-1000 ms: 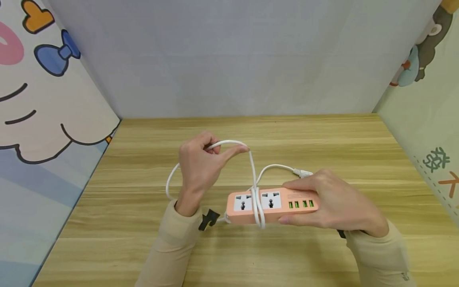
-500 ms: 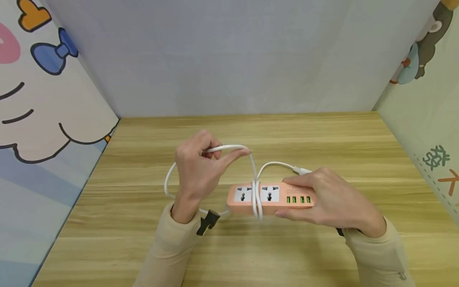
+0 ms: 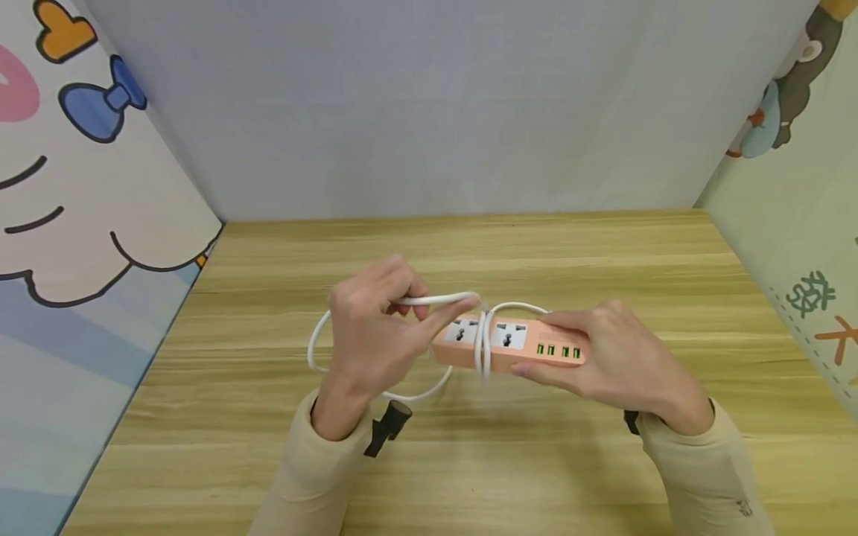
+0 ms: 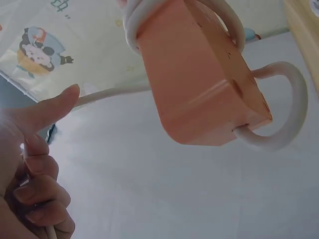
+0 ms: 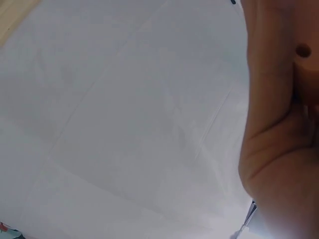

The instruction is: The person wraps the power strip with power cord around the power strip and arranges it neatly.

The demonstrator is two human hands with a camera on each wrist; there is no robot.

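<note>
An orange power strip [image 3: 462, 356] with white sockets and green USB ports is held at its right end by my right hand [image 3: 620, 365], thumb on the near side and fingers on the far side. White cord [image 3: 484, 350] loops round its middle. My left hand [image 3: 378, 327] grips the cord in curled fingers, its thumb stretched along the cord toward the strip's far edge. In the left wrist view the cord runs past the thumb [image 4: 55, 107], and the strip's underside [image 4: 184, 74] shows. In the right wrist view my right hand [image 5: 271, 99] covers most of the strip.
A slack bend of cord [image 3: 312, 346] hangs left of the left hand. Below lies a wood-grain table [image 3: 509, 476]. A pale grey backdrop [image 3: 462, 112] rises behind it, with cartoon-printed panels [image 3: 87, 201] at the sides. Black straps [image 3: 389, 428] sit at the wrists.
The power strip has risen toward the far side and tilted, its near face showing more. My left hand has come slightly nearer and right, bringing the cord's span down close to the strip.
</note>
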